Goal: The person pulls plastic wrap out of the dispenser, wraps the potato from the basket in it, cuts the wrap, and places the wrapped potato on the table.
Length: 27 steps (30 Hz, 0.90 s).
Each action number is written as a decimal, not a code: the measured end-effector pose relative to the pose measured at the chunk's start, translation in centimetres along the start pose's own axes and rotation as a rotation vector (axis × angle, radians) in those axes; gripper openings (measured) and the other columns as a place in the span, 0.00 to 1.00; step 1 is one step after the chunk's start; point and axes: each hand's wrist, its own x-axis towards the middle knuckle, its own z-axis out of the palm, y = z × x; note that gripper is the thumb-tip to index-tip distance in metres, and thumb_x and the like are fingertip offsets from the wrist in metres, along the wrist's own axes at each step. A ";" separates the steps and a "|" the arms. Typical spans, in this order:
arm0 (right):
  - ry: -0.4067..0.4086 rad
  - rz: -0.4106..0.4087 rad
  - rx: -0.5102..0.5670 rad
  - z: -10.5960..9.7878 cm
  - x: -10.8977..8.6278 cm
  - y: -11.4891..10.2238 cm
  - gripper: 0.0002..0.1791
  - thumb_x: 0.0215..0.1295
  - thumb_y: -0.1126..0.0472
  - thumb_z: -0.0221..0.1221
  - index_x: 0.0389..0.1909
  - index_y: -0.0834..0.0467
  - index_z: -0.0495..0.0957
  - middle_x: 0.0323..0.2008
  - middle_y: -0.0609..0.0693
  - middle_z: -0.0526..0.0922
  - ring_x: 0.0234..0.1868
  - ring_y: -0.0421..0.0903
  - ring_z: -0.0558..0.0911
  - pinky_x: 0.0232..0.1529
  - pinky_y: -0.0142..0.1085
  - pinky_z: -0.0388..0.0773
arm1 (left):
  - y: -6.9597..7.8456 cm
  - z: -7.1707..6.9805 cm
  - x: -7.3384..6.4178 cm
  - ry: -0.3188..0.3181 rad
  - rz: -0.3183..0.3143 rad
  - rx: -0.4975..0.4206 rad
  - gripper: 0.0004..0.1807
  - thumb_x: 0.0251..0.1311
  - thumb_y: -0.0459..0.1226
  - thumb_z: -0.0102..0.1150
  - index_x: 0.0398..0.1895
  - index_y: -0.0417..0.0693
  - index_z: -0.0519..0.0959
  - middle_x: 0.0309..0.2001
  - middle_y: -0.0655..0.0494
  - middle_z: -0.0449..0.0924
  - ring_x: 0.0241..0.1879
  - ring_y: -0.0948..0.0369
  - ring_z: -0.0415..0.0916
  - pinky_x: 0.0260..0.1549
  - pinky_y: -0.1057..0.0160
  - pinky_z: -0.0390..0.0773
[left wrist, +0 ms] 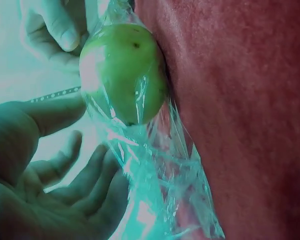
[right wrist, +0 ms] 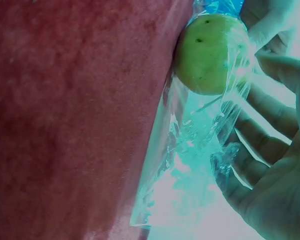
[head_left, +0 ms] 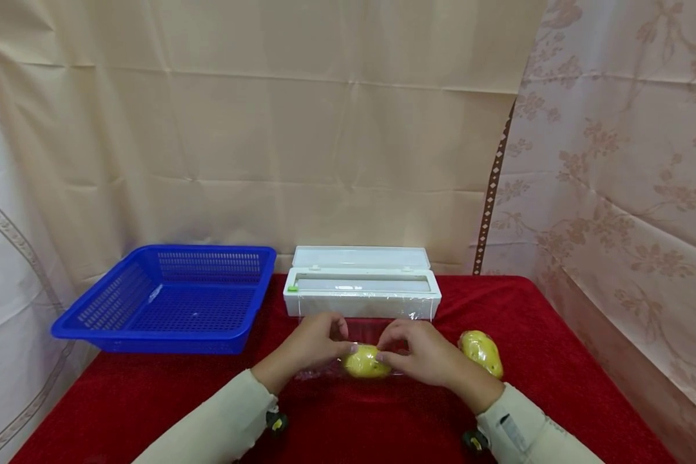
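Observation:
A yellow potato (head_left: 367, 362) lies on the red cloth under clear cling film (left wrist: 160, 175), between my two hands. The thumb of my left hand (head_left: 319, 340) touches its film-covered side, while the other fingers curve loosely behind the film. From the other side, my right hand (head_left: 422, 351) has its thumb by the potato and its fingers bent against the crumpled film (right wrist: 225, 155). Neither wrist view shows fingers closed round the potato. The film stretches toward a white cling film dispenser (head_left: 362, 303), whose lid stands up. Behind the hands, part of the film is hidden.
A second potato (head_left: 481, 352), shiny as if wrapped, rests just right of my right forearm. At the left stands a blue plastic basket (head_left: 162, 335). The red-covered table (head_left: 557, 386) ends before beige and patterned curtains (head_left: 354, 161).

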 end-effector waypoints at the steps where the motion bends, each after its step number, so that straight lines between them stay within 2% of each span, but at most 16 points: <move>1: -0.006 -0.001 -0.027 0.0 0.0 -0.1 0.07 0.61 0.50 0.74 0.36 0.44 0.86 0.38 0.35 0.84 0.42 0.38 0.83 0.46 0.36 0.81 | 0.2 0.0 0.1 0.014 0.013 0.014 0.12 0.56 0.40 0.76 0.31 0.50 0.79 0.29 0.60 0.80 0.30 0.62 0.75 0.30 0.62 0.77; 6: -0.030 0.047 -0.143 -0.1 0.0 -0.7 0.20 0.46 0.44 0.80 0.38 0.43 0.85 0.37 0.36 0.80 0.38 0.39 0.78 0.41 0.32 0.75 | 1.2 0.3 0.4 0.064 0.087 0.099 0.08 0.57 0.35 0.75 0.27 0.55 0.82 0.28 0.64 0.81 0.31 0.65 0.77 0.32 0.64 0.79; 10: -0.014 0.058 -0.228 0.0 0.1 -1.1 0.24 0.42 0.43 0.82 0.39 0.45 0.85 0.36 0.38 0.78 0.36 0.37 0.73 0.39 0.34 0.72 | 1.6 0.4 0.7 0.069 0.096 0.165 0.08 0.60 0.36 0.72 0.26 0.56 0.84 0.28 0.66 0.83 0.32 0.66 0.77 0.34 0.63 0.79; 13: -0.016 0.075 -0.267 0.2 0.4 -1.1 0.25 0.44 0.42 0.81 0.41 0.46 0.85 0.36 0.38 0.78 0.37 0.35 0.73 0.40 0.35 0.72 | 1.4 0.4 0.9 0.065 0.093 0.206 0.07 0.62 0.37 0.70 0.26 0.57 0.85 0.29 0.67 0.83 0.32 0.66 0.77 0.35 0.62 0.78; 18: -0.049 0.114 -0.256 0.4 1.2 -1.0 0.24 0.50 0.42 0.78 0.45 0.49 0.85 0.37 0.39 0.80 0.37 0.36 0.75 0.40 0.37 0.74 | 0.5 0.2 1.3 0.051 0.123 0.222 0.05 0.65 0.41 0.65 0.31 0.55 0.88 0.31 0.66 0.85 0.34 0.66 0.79 0.36 0.63 0.79; 22: -0.073 0.133 -0.222 0.4 1.7 -0.6 0.22 0.57 0.44 0.75 0.47 0.53 0.86 0.38 0.40 0.82 0.39 0.38 0.78 0.42 0.38 0.76 | 0.0 0.0 1.6 0.001 0.137 0.180 0.09 0.64 0.46 0.66 0.34 0.53 0.88 0.32 0.65 0.87 0.34 0.67 0.80 0.37 0.63 0.81; 27: -0.100 0.182 -0.119 0.4 2.2 0.1 0.22 0.61 0.47 0.73 0.50 0.54 0.82 0.39 0.41 0.86 0.41 0.38 0.83 0.44 0.39 0.80 | -0.3 -0.4 1.9 -0.059 0.122 0.109 0.15 0.57 0.50 0.74 0.36 0.50 0.85 0.34 0.63 0.86 0.37 0.66 0.81 0.41 0.61 0.82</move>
